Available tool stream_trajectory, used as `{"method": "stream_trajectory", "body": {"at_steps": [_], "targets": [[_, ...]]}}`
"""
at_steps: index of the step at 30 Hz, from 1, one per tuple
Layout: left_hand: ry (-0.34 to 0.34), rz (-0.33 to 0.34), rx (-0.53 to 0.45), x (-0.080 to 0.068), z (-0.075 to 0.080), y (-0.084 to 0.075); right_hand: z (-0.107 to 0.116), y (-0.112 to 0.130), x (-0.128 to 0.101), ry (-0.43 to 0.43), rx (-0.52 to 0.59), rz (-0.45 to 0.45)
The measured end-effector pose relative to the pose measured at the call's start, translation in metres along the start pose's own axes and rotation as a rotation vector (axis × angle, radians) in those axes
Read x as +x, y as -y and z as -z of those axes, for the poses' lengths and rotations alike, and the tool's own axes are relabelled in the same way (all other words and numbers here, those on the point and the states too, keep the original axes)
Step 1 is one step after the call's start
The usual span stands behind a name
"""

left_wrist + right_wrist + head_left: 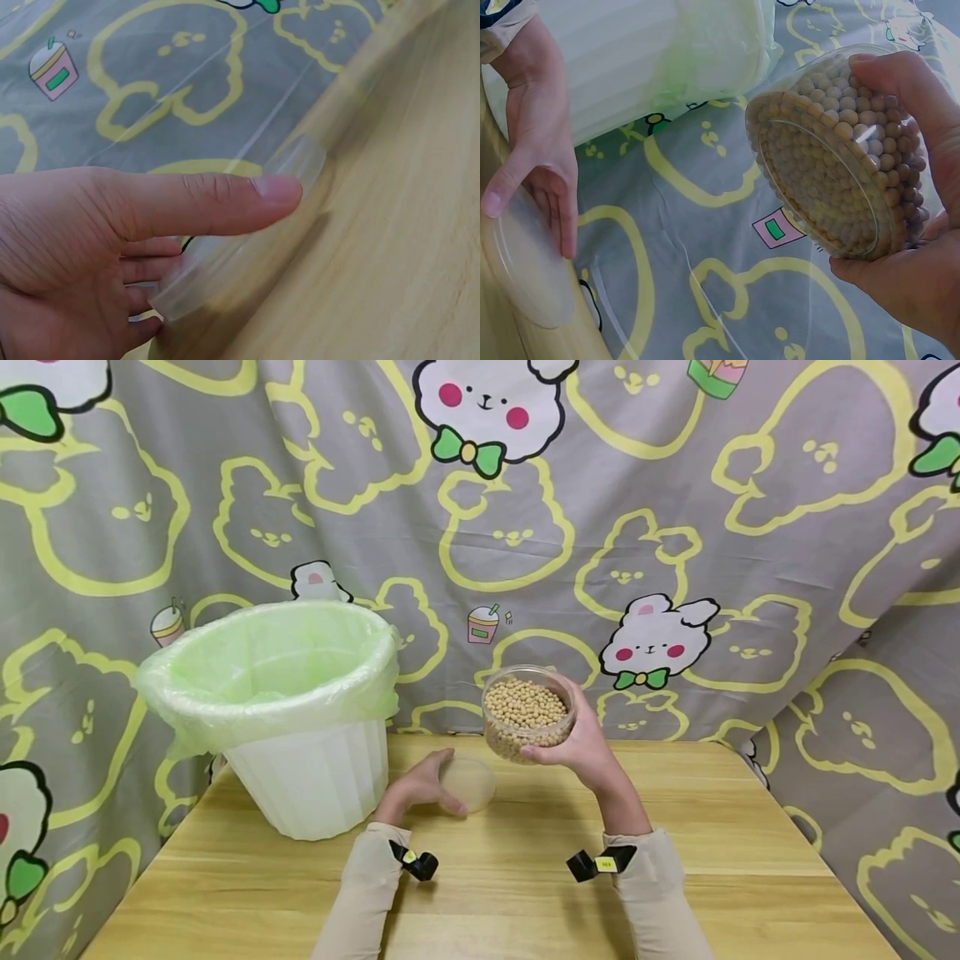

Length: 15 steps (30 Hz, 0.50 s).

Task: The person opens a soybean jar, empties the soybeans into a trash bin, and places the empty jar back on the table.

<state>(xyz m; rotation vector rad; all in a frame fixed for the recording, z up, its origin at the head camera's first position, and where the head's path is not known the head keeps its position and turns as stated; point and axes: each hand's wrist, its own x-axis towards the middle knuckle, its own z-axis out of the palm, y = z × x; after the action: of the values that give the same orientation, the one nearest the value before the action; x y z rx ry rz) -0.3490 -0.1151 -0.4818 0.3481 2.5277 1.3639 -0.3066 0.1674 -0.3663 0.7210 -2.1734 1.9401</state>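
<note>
Head view: right hand fingers curl round the bean jar; left hand fingers pinch the clear lid.

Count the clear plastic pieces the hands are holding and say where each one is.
2. The clear jar of beans is gripped in the right hand, raised above the table. The clear lid is held by the left hand at the tabletop.
</note>
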Motion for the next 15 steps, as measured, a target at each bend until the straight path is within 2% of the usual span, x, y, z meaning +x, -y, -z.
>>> {"method": "stream_trajectory", "body": {"at_steps": [15], "targets": [[0.044,-0.011,0.024,-0.0021,-0.0004,-0.0008,-0.0046,0.0018,-0.0005,0.004,-0.018,-0.005]]}}
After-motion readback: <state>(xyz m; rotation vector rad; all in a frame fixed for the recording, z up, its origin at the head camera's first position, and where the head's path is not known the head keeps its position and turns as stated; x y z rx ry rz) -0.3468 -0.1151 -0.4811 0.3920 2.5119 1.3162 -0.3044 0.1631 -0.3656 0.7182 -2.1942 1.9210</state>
